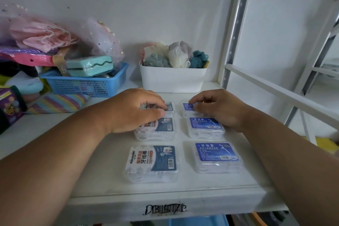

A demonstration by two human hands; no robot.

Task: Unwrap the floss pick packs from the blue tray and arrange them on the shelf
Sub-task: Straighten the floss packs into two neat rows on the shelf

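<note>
I'm standing at a stockroom or small shop's storage shelving, going by what's around me. The white shelf (102, 185) sits on slotted metal uprights (236, 29), with a barcode label (165, 210) stuck to its front edge. Identical floss pick packs (152, 163) lie in two neat rows like merchandise. Behind them, a white bin (172, 79) holds bath sponges, and a blue basket (86, 83) holds wrapped goods.

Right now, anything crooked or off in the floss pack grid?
Nothing major. Six packs lie flat in two columns on the shelf. The left hand and right hand cover the back pair, so their alignment can't be judged. The front left pack sits slightly rotated against the front right pack.
</note>
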